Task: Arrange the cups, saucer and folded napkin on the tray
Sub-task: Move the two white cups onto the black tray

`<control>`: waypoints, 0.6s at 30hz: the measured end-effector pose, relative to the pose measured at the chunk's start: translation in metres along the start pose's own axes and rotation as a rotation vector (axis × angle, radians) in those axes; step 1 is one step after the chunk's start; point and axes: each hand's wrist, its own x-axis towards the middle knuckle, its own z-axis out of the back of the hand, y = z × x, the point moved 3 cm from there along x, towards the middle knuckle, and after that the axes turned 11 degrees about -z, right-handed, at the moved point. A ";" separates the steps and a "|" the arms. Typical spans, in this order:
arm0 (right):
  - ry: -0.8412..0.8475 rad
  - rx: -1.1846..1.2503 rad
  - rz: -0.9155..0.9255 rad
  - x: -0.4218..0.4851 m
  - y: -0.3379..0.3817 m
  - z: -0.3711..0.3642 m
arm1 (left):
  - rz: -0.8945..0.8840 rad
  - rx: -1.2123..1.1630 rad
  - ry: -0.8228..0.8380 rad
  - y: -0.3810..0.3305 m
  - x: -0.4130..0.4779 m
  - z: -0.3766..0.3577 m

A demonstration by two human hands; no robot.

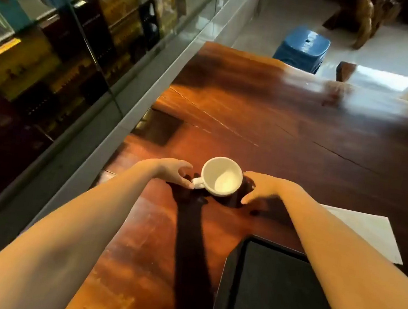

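Observation:
A white cup (222,176) stands upright and empty on the wooden table (291,124), its handle pointing left. My left hand (175,171) curls beside the handle, with its fingertips touching it. My right hand (260,188) is cupped just right of the cup, fingers apart, with a small gap to the cup's wall. A black tray (273,296) lies near me at the lower right, partly under my right forearm. A flat white napkin (365,230) lies on the table beyond the tray, to the right. No saucer or second cup is in view.
A glass display cabinet (64,47) with boxes runs along the table's left side. A blue stool (302,47) and carved wooden furniture (363,17) stand on the tiled floor beyond the table's far edge. A dark square (158,128) shows near the table's left edge.

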 end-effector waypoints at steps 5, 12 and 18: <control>-0.101 0.181 0.114 0.003 0.014 -0.007 | -0.101 -0.095 -0.125 -0.006 0.012 -0.014; -0.167 0.300 0.272 0.002 0.015 -0.010 | -0.258 -0.286 -0.291 -0.027 0.020 -0.030; -0.160 0.302 0.277 -0.013 0.002 -0.008 | -0.272 -0.244 -0.294 -0.047 0.018 -0.031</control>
